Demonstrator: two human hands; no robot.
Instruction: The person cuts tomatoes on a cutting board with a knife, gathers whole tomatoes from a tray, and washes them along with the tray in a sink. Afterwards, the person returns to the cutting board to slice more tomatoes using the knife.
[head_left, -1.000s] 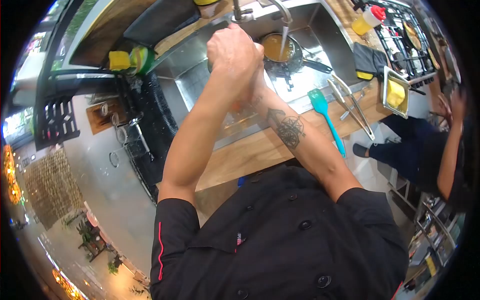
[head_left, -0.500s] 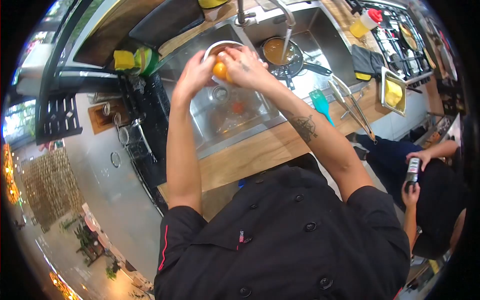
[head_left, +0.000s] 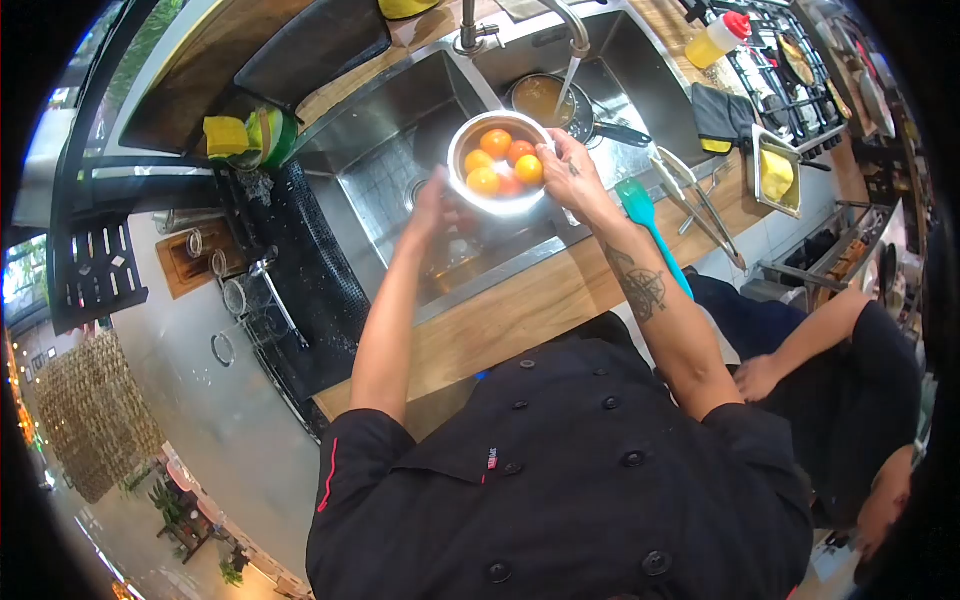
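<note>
My right hand (head_left: pixel 578 178) grips the right rim of a small round metal bowl (head_left: pixel 500 205), with the thumb at its edge. Several small red, orange and yellow tomatoes (head_left: pixel 495 143) lie inside. The bowl is held above the double steel sink (head_left: pixel 345 180), near the divider and front edge. Just left of the bowl is my left hand (head_left: pixel 430 210), smeared by motion, so its fingers cannot be made out. In the right basin a pan (head_left: pixel 540 98) with brownish liquid stands under the running faucet (head_left: pixel 578 45).
A teal brush (head_left: pixel 640 210) and metal tongs (head_left: pixel 700 205) lie on the wooden counter (head_left: pixel 500 325) at right. Beyond are a dark cloth (head_left: pixel 720 115), a tray with a yellow block (head_left: pixel 776 175), a squeeze bottle (head_left: pixel 715 42) and the stove. Another person (head_left: pixel 850 390) stands at right.
My left hand has come off the bowl and moved down-left. The bowl, now in my right hand alone, has shifted right and shows its tomatoes. The other person's bottle is out of sight.
</note>
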